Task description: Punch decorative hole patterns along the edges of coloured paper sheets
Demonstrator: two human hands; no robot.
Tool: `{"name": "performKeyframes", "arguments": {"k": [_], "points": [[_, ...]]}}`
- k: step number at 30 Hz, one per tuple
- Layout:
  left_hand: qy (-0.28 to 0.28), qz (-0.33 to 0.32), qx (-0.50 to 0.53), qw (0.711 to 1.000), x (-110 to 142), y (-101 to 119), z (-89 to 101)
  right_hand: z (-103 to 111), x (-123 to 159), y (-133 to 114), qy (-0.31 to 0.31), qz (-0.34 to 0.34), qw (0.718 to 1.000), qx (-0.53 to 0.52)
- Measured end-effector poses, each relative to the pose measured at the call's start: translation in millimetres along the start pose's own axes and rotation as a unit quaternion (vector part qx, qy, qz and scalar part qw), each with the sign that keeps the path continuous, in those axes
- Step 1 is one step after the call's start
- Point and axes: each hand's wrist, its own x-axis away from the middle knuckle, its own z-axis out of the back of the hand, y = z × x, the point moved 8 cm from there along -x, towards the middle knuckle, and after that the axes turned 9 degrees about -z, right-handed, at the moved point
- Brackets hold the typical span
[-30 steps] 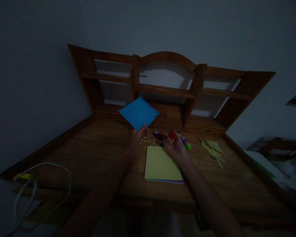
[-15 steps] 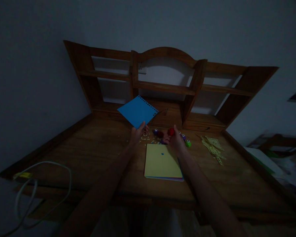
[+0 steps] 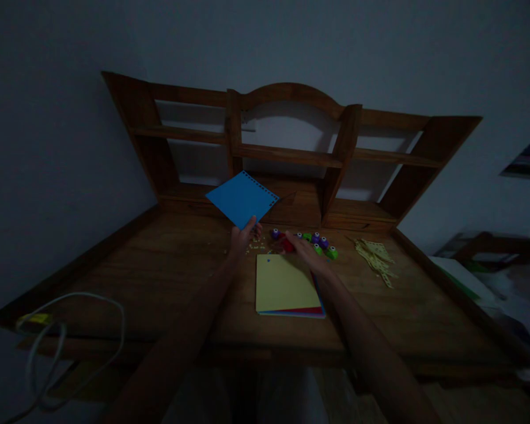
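My left hand [image 3: 244,234] pinches the lower corner of a blue paper sheet [image 3: 242,199], raised above the desk. A row of small holes runs along the sheet's upper right edge. My right hand [image 3: 301,246] is low over the desk, its fingers around a small red paper punch [image 3: 288,245], partly hidden by them. Purple punches [image 3: 324,242] and green punches [image 3: 332,253] stand just right of this hand, and another purple punch [image 3: 275,234] is to its left. A stack of coloured paper [image 3: 287,285], yellow on top, lies in front, with a tiny blue cutout [image 3: 268,260] on it.
Small paper bits [image 3: 255,246] are scattered below my left hand. Cut yellow paper strips [image 3: 374,257] lie on the right of the wooden desk [image 3: 168,271]. A wooden shelf unit [image 3: 287,154] rises at the back. A white cable [image 3: 122,324] loops at the front left.
My right hand has moved left and down with the red punch, uncovering more green and purple punches. The yellow top sheet has shifted, showing red paper beneath. My left hand still holds the blue sheet.
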Motion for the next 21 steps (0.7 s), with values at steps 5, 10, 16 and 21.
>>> {"name": "performKeyframes", "arguments": {"k": [5, 10, 16, 21], "points": [[-0.001, 0.002, -0.009, 1.000, 1, 2, -0.8, 1, -4, 1, -0.011, 0.002, 0.997, -0.078], [-0.044, 0.031, -0.061, 0.997, 4, -11, -4.3, -14, 0, 12, -0.048, -0.060, 0.993, -0.093], [-0.144, 0.072, -0.173, 0.972, 14, -48, -11.9, -36, 2, 22, -0.093, -0.105, 0.980, -0.142], [-0.213, 0.044, -0.207, 0.954, 21, -58, -22.6, -33, 3, 14, -0.080, -0.086, 0.985, -0.126]]}}
